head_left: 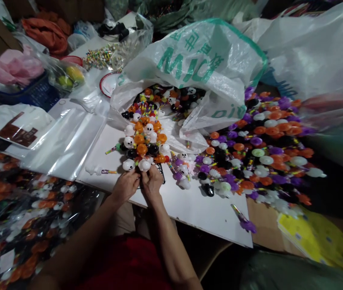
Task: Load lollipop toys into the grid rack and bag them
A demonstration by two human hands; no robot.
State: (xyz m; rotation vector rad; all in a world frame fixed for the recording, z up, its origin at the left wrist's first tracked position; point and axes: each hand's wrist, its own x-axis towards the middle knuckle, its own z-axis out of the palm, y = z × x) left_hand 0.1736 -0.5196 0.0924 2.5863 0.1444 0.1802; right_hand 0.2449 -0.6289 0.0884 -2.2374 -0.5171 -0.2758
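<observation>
At table edge point(186, 215), hands point(126, 186) point(152, 183) close together, half curled, at white ball point(144, 164)

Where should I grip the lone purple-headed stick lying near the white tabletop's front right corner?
Probably best pinched across the middle of its slim, bright-patterned stem, coming from above on the near side. The stem looks straight and narrower than the bulky purple head, and it lies apart from the pile.
</observation>
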